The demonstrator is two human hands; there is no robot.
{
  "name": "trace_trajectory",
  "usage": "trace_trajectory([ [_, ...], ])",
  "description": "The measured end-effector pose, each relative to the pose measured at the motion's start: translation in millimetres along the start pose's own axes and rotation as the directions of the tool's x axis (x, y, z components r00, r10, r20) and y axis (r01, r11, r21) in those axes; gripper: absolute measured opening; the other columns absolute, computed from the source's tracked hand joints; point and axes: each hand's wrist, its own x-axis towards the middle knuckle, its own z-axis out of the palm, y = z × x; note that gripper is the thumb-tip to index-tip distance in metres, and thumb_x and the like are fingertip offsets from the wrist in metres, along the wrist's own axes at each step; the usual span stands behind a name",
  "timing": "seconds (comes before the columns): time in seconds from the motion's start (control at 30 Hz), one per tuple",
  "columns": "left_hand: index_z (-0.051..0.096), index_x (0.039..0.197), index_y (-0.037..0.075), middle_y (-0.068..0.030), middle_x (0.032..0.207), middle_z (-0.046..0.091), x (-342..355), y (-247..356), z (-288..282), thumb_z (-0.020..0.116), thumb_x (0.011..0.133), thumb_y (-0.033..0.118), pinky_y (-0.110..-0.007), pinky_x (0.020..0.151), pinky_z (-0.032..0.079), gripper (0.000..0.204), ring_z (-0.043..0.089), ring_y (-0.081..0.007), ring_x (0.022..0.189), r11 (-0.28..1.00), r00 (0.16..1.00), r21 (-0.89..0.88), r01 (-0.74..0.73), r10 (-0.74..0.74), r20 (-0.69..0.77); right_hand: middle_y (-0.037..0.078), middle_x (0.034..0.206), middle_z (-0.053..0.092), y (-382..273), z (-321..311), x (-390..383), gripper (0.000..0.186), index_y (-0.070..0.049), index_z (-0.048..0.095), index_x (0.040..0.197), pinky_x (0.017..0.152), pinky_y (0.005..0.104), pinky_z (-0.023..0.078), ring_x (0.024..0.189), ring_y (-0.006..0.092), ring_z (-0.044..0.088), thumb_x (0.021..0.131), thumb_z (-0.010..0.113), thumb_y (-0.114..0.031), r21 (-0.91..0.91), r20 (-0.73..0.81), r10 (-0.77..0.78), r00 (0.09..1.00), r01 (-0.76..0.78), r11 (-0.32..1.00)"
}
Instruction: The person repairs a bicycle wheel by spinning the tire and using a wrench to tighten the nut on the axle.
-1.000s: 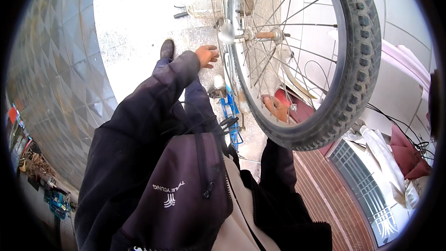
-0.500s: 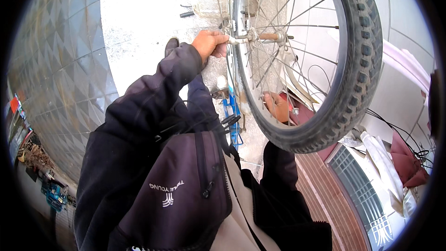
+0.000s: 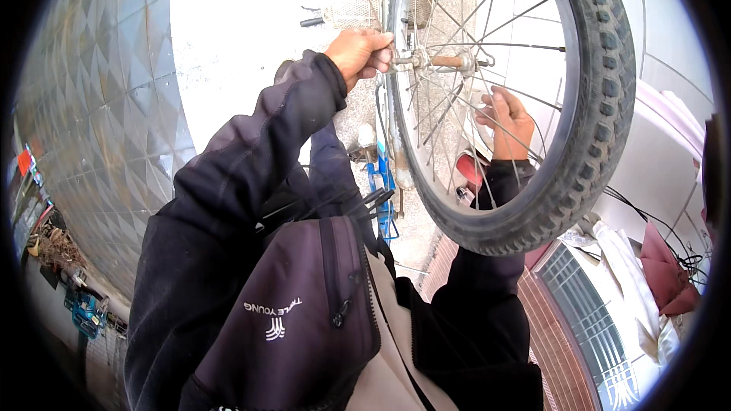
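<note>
Head: wheel axle (image 3: 448, 62) crosswise, left to right

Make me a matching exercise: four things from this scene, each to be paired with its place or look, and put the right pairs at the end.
Column one
1. left hand
2. right hand
3. tyre
4. hub barrel

Column two
A. dark grey, with a knobbly tread
B. seen through the spokes, in the lower right part of the ring they fill
C. rusty brown, between two paler metal ends
D. at the left end of the axle, outside the spokes

Right pairs: 1-D, 2-B, 3-A, 4-C
</note>
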Motion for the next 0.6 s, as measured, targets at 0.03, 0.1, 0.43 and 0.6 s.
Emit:
trace_trajectory([
  [0.03,0.056,0.076,0.010,0.0019,0.066,0.059,2.6,-3.4,-6.6,0.057,0.091,0.023,-0.021,0.051,0.041,0.020,0.056,-0.0071,0.058,1.000,0.999,0.011,-0.007,0.006,0.034,0.019,0.093,0.063,-2.4,-2.2,6.9,0.039,0.009,0.056,0.113,0.062,0.0273,0.054,0.071,0.0185,0.063,0.089,0.058,-0.022,0.014,0.045,-0.010,0.999,0.009,1.000],
  [0.1,0.056,0.076,0.010,0.0023,0.065,0.058,3.1,-4.1,-9.0,0.056,0.092,0.022,-0.020,0.051,0.041,0.020,0.057,-0.0067,0.058,1.000,0.999,-0.020,0.005,-0.004,0.044,0.020,0.093,0.063,-11.3,0.5,11.8,0.040,0.010,0.056,0.113,0.062,0.0276,0.054,0.071,0.0189,0.063,0.089,0.058,-0.022,0.025,0.057,-0.023,0.998,0.022,0.999],
  [0.43,0.053,0.079,0.008,0.0015,0.064,0.053,-6.0,0.3,-6.8,0.050,0.095,0.021,-0.019,0.046,0.037,0.021,0.052,-0.0101,0.058,0.987,0.997,-0.157,0.033,-0.021,0.078,0.020,0.094,0.063,-12.2,6.8,21.1,0.040,0.009,0.055,0.113,0.065,0.0271,0.053,0.072,0.0177,0.062,0.089,0.059,-0.023,0.014,0.097,0.019,0.995,-0.021,1.000],
  [0.6,0.053,0.079,0.009,0.0028,0.066,0.055,-9.9,0.6,-8.6,0.051,0.095,0.022,-0.020,0.054,0.042,0.020,0.055,-0.0092,0.060,0.975,0.988,-0.211,0.070,-0.038,0.152,0.021,0.093,0.063,-13.0,6.8,25.7,0.040,0.009,0.056,0.112,0.062,0.0280,0.055,0.071,0.0209,0.065,0.088,0.061,-0.022,0.052,0.057,0.008,0.998,-0.011,0.999],
])
